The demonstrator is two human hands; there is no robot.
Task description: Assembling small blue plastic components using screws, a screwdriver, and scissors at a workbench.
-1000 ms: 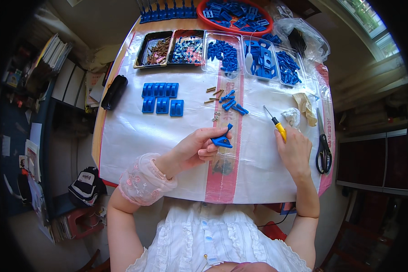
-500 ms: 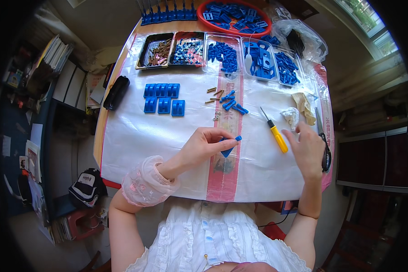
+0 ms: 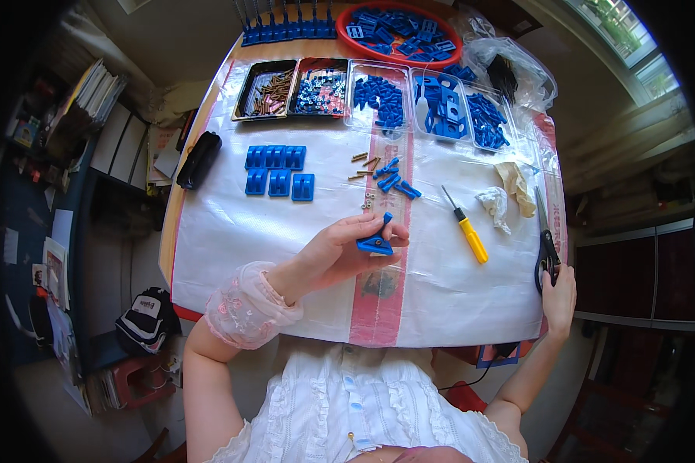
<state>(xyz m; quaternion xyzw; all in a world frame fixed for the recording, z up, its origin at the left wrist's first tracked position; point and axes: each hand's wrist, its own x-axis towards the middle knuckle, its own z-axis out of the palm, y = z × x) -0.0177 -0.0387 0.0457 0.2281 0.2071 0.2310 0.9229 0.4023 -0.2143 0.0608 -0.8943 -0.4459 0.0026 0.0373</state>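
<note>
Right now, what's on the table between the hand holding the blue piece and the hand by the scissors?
In the head view, a yellow-handled screwdriver lies between the left hand and the right hand, on bare white sheet.

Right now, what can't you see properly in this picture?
Head view only:
- Blue plastic piece: the left hand covers part of it; its full shape is unclear.
- Scissors: handles under the right hand; the grip can't be judged.
- Small parts in the black trays: too tiny to identify.
</note>
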